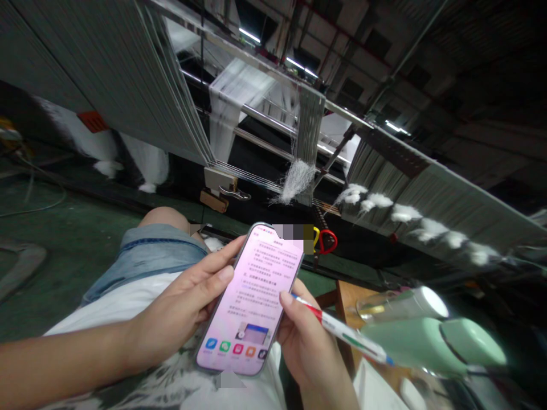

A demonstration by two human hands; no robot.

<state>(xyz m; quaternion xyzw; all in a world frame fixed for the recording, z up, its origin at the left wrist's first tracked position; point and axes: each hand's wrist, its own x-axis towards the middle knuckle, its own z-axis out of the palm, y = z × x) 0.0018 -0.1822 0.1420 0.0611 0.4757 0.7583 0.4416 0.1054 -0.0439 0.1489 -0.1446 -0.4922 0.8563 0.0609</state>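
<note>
My only feed is the head-worn camera, looking forward and down from the person's head. The left hand (171, 307), right hand (307, 341) and smartphone (241, 299) sit close in frame, with the loom's warp threads (128, 74) farther off, above them.

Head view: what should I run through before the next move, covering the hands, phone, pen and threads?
1. Grey-edged smartphone with pink-lit screen held in left hand: ok.
2. Red-banded white pen held in right hand: ok.
3. Pen's blue end clear of mint-green flask: cannot tell.
4. Phone text readable: cannot tell, too small.
5. Pale warp threads free of white fluff: not ok, clumps cling to them.
</note>
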